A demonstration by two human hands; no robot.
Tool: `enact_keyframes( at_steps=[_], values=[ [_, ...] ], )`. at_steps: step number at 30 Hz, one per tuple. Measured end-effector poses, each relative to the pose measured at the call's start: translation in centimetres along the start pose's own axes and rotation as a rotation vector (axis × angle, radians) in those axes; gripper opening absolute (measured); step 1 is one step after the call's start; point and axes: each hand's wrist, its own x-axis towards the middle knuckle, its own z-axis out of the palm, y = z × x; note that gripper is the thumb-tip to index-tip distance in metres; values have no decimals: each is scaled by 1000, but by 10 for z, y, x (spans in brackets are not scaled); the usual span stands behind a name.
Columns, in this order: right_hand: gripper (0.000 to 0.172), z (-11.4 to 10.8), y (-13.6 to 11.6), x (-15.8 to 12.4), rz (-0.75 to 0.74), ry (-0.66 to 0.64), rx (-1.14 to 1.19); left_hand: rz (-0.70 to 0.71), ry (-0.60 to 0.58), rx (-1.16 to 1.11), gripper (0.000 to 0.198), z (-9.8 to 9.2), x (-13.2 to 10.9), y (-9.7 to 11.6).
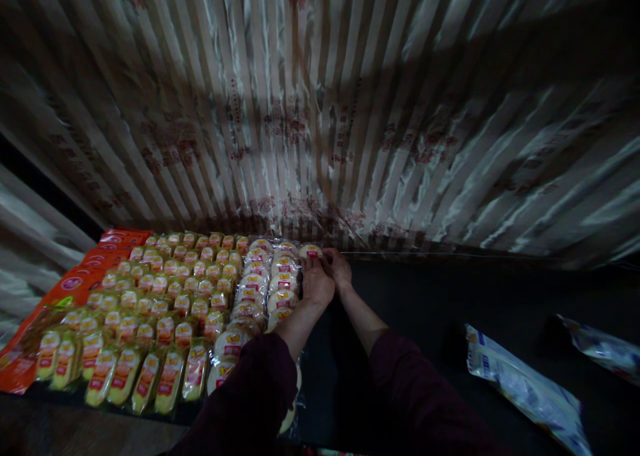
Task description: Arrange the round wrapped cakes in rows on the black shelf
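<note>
At the back edge of a black shelf (400, 296), a round, clear-wrapped cake (311, 250) with a red and yellow label stands at the head of a column. My left hand (318, 283) is closed on its near side, fingertips against the wrapper. From the right, the curled fingers of my right hand (339, 268) grip the same cake's edge; their tips are partly hidden. Just left of my hands run two columns of overlapping round wrapped cakes (283, 283). My left sleeve covers part of the nearer ones.
Rows of small yellow wrapped cakes (160, 284) fill the shelf's left side, beside orange packets (75, 283). Silvery-blue bags (525, 383) lie at the right. A ribbed, pleated covering with red print (300, 129) rises behind the shelf.
</note>
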Motion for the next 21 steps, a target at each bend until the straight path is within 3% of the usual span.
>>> enact_keyframes(
  at_steps=[15, 21],
  values=[
    [23, -14, -3, -13, -16, -12, 64, 47, -19, 0, 46, -11, -9, 5],
    [28, -17, -3, -18, -25, -80, 185, 10, -8, -41, 42, -12, -10, 10]
  ],
)
